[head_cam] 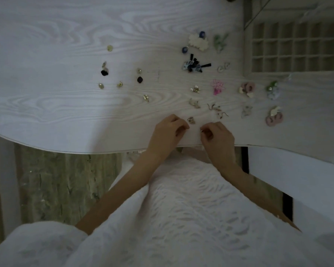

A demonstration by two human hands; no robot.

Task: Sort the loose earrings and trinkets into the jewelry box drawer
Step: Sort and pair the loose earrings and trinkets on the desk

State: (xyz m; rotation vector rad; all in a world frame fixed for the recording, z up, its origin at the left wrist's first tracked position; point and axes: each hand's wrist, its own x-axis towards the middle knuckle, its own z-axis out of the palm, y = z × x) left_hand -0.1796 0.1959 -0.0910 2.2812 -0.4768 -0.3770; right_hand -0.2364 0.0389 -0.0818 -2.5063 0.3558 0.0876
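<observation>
Earrings and trinkets lie spread over the white wood-grain tabletop [66, 54], most of them toward its right side, and the jewelry box drawer [294, 48] with its grid of small compartments stands at the far right corner, apparently without anything in it. Both hands are at the near edge. The left hand [167, 132] has its fingers curled, thumb against fingertips; whether it pinches anything I cannot tell. The right hand [217, 136] pinches something small and shiny, perhaps an ear stud, at its fingertips. A small gold earring [191, 120] lies just beyond, between the two hands. I judge that the person is matching or fastening a pair. It is better to keep the pinch firm and low over the tabletop, so a dropped piece stays there, and then to carry the pair together to one compartment.
</observation>
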